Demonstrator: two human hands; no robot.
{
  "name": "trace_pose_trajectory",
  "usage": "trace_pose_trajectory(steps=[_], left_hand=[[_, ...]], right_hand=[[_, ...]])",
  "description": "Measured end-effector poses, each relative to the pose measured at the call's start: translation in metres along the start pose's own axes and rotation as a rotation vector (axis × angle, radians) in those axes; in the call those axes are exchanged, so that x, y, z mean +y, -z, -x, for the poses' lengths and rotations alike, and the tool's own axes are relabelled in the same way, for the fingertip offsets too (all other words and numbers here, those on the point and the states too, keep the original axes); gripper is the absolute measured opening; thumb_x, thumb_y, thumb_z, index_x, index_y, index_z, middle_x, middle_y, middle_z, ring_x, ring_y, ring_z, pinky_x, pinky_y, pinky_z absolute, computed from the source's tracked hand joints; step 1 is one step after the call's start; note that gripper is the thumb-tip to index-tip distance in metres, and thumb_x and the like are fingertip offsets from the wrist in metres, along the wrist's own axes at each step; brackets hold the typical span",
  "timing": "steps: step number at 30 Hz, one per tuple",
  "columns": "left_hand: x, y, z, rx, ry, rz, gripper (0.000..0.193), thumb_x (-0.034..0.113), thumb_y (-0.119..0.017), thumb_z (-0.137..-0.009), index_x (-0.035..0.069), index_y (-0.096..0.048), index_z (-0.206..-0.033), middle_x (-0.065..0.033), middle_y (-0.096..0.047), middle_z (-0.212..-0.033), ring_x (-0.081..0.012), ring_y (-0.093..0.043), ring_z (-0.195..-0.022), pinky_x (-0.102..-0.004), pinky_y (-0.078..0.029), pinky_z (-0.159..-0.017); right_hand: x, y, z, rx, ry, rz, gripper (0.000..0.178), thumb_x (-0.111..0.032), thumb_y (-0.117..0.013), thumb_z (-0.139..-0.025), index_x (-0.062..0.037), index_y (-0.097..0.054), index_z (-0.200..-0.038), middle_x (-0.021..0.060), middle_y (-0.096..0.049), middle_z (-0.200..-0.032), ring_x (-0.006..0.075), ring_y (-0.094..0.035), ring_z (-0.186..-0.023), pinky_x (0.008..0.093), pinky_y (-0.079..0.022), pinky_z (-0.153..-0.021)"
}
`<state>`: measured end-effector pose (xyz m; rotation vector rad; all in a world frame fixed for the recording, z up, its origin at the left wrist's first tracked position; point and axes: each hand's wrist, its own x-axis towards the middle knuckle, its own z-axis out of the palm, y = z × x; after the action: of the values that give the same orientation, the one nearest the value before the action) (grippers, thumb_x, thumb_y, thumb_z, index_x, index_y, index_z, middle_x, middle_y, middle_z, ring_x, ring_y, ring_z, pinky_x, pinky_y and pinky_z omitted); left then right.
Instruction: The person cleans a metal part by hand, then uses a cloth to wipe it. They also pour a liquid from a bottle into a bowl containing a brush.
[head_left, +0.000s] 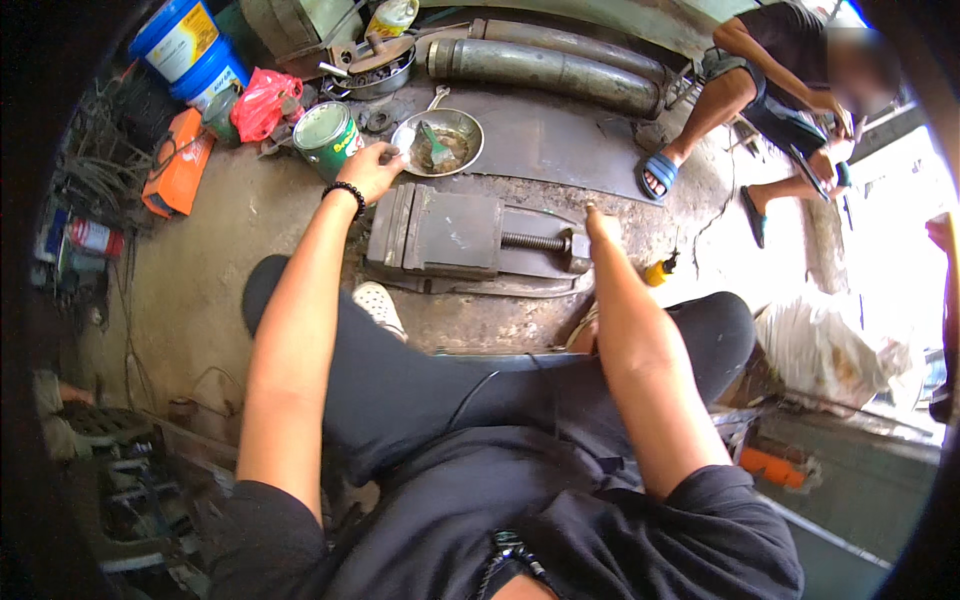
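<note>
Vise [455,235] lying seemingly assembled on floor [230,230]; brush [434,146] resting idle in pan [481,140]. Left hand [370,174] hovering at pan rim, right hand [603,228] beside screw [533,242]; cannot tell either grip. Remaining work not showing.

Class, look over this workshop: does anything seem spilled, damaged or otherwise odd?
The shallow pan, like kitchen cookware, looks odd here: it sits at ground level beside the left hand, with a green brush in brownish contents. The floor around the vise is stained; whether from a spill I cannot tell.
</note>
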<state>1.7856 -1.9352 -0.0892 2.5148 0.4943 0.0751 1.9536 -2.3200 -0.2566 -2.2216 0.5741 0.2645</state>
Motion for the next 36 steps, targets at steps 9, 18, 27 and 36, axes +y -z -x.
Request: trace_pose_trajectory(steps=[9, 18, 27, 36], left_hand=[[-0.080, -0.144, -0.001, 0.290, 0.467, -0.006, 0.070, 0.050, -0.063, -0.087, 0.009, -0.046, -0.140, -0.0198, -0.047, -0.143, -0.0362, -0.046, -0.131, -0.0454, -0.039, -0.107], [-0.159, -0.219, 0.037, 0.349, 0.934, 0.179, 0.078, 0.063, -0.051, -0.090, 0.014, -0.037, -0.148, -0.0238, -0.045, -0.143, -0.0404, -0.041, -0.134, -0.0474, -0.032, -0.112], [-0.150, -0.237, 0.013, 0.747, 1.115, 0.027, 0.064, 0.058, -0.049, -0.092, 0.002, -0.067, -0.115, -0.0228, -0.063, -0.121, -0.0418, -0.059, -0.110, -0.0472, -0.046, -0.095], [-0.141, -0.240, 0.014, 0.802, 1.150, -0.023, 0.064, 0.057, -0.054, -0.091, -0.002, -0.066, -0.113, -0.0266, -0.067, -0.105, -0.0444, -0.064, -0.098, -0.0480, -0.049, -0.087]], right_hand=[[0.048, -0.042, -0.039, 0.188, -0.354, -0.032, 0.087, -0.055, -0.070, -0.078, 0.0109, -0.045, -0.128, 0.0262, -0.059, -0.125, 0.0371, -0.061, -0.112, 0.0430, -0.048, -0.097], [0.120, -0.040, -0.065, 0.271, -0.445, -0.132, 0.097, -0.068, -0.072, -0.071, 0.0145, -0.052, -0.119, 0.0279, -0.063, -0.116, 0.0347, -0.064, -0.102, 0.0421, -0.051, -0.090], [0.110, -0.095, -0.077, 0.692, -0.369, 0.088, 0.081, -0.066, -0.065, -0.079, 0.0129, -0.062, -0.098, 0.0301, -0.067, -0.093, 0.0444, -0.065, -0.085, 0.0511, -0.050, -0.081], [0.105, -0.087, -0.080, 0.528, -0.391, -0.108, 0.064, -0.041, -0.070, -0.082, 0.0105, -0.054, -0.117, 0.0277, -0.065, -0.106, 0.0391, -0.064, -0.092, 0.0472, -0.048, -0.088]])
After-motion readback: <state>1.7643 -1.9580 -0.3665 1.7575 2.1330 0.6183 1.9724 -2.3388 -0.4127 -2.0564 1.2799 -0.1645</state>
